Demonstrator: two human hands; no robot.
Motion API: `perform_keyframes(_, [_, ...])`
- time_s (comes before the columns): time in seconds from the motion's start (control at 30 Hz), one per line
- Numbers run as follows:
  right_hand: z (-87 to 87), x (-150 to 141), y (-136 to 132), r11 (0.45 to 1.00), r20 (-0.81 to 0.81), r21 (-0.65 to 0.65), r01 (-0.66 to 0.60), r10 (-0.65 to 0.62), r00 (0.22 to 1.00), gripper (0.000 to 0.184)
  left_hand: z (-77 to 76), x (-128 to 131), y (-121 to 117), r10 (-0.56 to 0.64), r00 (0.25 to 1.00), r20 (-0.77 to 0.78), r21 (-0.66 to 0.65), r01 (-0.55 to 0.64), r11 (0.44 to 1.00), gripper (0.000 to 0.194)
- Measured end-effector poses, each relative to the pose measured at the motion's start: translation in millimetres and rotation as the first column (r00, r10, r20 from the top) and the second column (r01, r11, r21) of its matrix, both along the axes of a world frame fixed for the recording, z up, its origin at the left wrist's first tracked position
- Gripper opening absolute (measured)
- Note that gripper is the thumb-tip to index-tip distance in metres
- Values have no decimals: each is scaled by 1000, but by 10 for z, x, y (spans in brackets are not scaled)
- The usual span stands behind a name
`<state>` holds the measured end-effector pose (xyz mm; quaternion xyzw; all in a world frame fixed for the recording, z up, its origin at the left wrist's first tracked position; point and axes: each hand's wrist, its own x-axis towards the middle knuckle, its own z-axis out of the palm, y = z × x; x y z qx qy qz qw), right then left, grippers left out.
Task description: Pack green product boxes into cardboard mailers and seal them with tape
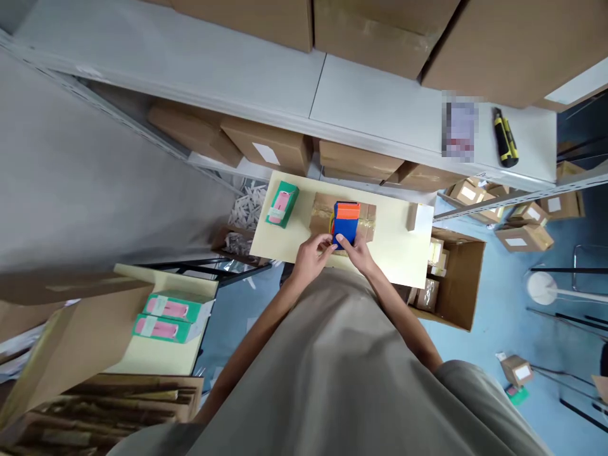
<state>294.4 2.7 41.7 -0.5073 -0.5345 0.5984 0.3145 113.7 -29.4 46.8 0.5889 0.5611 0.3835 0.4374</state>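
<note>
A flat blue item with an orange band at its far end [346, 220] is over the small cream table [389, 244], close to my body. My right hand [360, 254] is closed on its near right part, with the thumb lying on the blue face. Pinched together at the near left corner are the fingers of my left hand [313, 254]. A bit of yellow and red shows along the item's left edge; what it is I cannot make out. Beneath the item lies a flat piece of taped brown cardboard [320, 212].
On the table stand a green-and-pink box [282, 204] at left and a small pale box [419, 217] at right. A shelf [370, 107] with cartons spans the far side, holding a yellow-black utility knife [505, 137]. An open carton [458, 278] stands right; two green-and-pink boxes [168, 316] lie left.
</note>
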Motion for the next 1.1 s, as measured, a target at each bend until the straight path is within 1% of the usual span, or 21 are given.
perform_keyframes(0.03, [-13, 20, -14, 1000, 2, 9, 10, -10, 1000, 77, -1, -46, 27, -8, 1000, 21, -14, 8, 1000, 31])
perform_keyframes(0.1, [-29, 73, -54, 999, 0, 17, 42, -42, 999, 78, 17, -161, 124, 41, 996, 82, -56, -37, 998, 41])
perform_keyframes(0.17, [-36, 144, -106, 1000, -2, -16, 3, -3, 1000, 77, 58, -293, 266, 122, 981, 148, -127, -104, 986, 56])
perform_keyframes(0.2, [-35, 184, -131, 999, 1, -34, -23, 23, 1000, 76, 85, -357, 343, 139, 974, 178, -164, -110, 980, 62])
perform_keyframes(0.27, [-18, 271, -166, 995, 30, -46, -91, 92, 995, 72, 143, -455, 488, 99, 969, 227, -221, -48, 974, 66])
perform_keyframes(0.33, [23, 356, -174, 985, 86, -25, -171, 173, 981, 66, 194, -496, 594, 34, 962, 271, -260, 40, 965, 66])
perform_keyframes(0.4, [84, 429, -156, 970, 142, 2, -242, 239, 961, 62, 226, -485, 651, -7, 952, 306, -285, 98, 953, 64])
perform_keyframes(0.5, [180, 510, -106, 951, 180, 11, -310, 303, 936, 58, 220, -426, 669, -35, 947, 319, -298, 136, 945, 61])
perform_keyframes(0.63, [250, 587, -24, 932, 249, 10, -363, 349, 903, 53, 123, -370, 655, -29, 958, 284, -271, 110, 956, 59])
perform_keyframes(0.77, [272, 632, 82, 915, 326, -14, -403, 385, 863, 52, -53, -322, 633, 15, 962, 274, -254, 57, 966, 57])
perform_keyframes(0.93, [347, 643, 256, 903, 376, -49, -427, 413, 830, 57, -278, -249, 542, 159, 958, 240, -286, -87, 954, 51])
perform_keyframes(1.03, [460, 673, 416, 871, 357, -79, -484, 478, 802, 59, -342, -184, 489, 241, 943, 230, -320, -161, 934, 47])
perform_keyframes(1.1, [565, 711, 552, 845, 316, -135, -517, 531, 786, 59, -353, -130, 491, 286, 925, 250, -332, -195, 923, 46])
